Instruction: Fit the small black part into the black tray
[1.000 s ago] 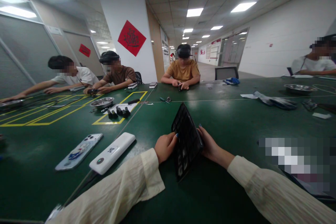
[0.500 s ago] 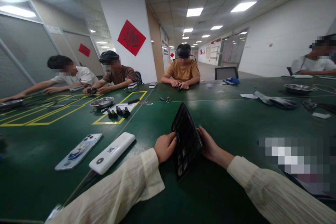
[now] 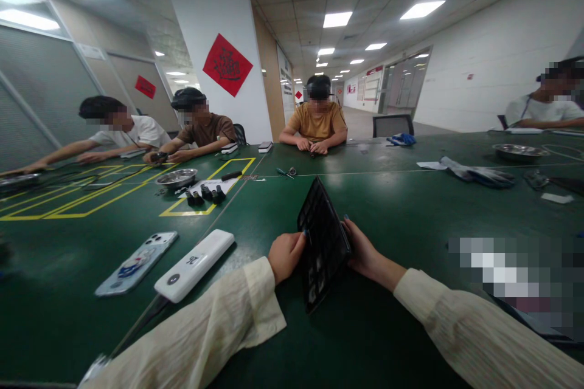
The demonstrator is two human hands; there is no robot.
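Observation:
Between my two hands a dark tablet is held on edge above the green table, its black face turned toward the left with faint lit patches or reflections on it. My left hand is closed at its left edge, with the thumb lying against the face. Around the back and right edge, my right hand grips it; most of those fingers are hidden behind it. To the left of my left hand lie a white power bank with a cable and a phone in a patterned case.
On the green table are a metal bowl, several black fittings inside yellow tape, and gloves. A blurred-out object lies at the right. Several other people sit around the far side, including one opposite.
Almost nothing differs. The tablet and both hands hold nearly the same pose, and the view has shifted very slightly.

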